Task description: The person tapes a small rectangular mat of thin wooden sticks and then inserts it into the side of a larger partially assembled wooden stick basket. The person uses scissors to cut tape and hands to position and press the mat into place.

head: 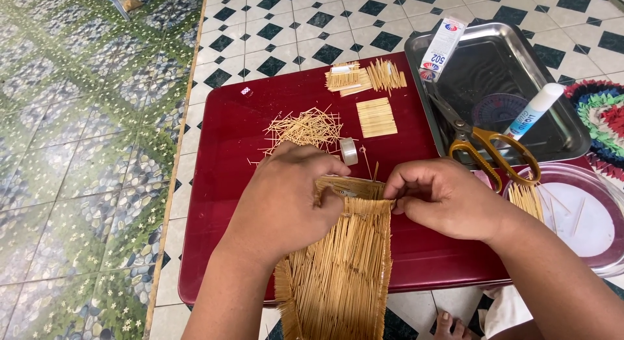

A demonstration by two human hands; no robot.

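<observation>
Floor (84,151): green pebble-pattern tiles on the left, black-and-white diamond tiles beyond and to the right.

Low red table (221,184) sits on it and carries nearly everything.

Toothpick panel (341,262): long mat of toothpicks glued side by side, running from mid-table over the near edge toward the camera. Far end sits between the two hands.

Metal tray (559,112) at the table's far right corner, overhanging the edge. In it: a white glue tube (534,110) lying diagonally and a small white box (442,47) leaning on the left rim. Scissors (484,145) with yellow handles lie across the tray's near rim, blades pointing into the tray.

Clear round lid (585,216) at right, just beside the tray, with a few toothpicks on it.

Left hand (286,197): palm down on the panel's left far corner, fingers curled over the top edge, gripping it.

Right hand (442,197): fingers closed, pinching the panel's right far corner.

Loose toothpick pile (305,129) just beyond the left hand. Small flat toothpick square (377,117) to its right; more bundles (364,77) near the far table edge.

Small roll of clear tape (349,151) between the pile and the hands, touching neither.

Rag rug (601,119) at the far right edge. Toes (448,326) visible below the table's near edge.
</observation>
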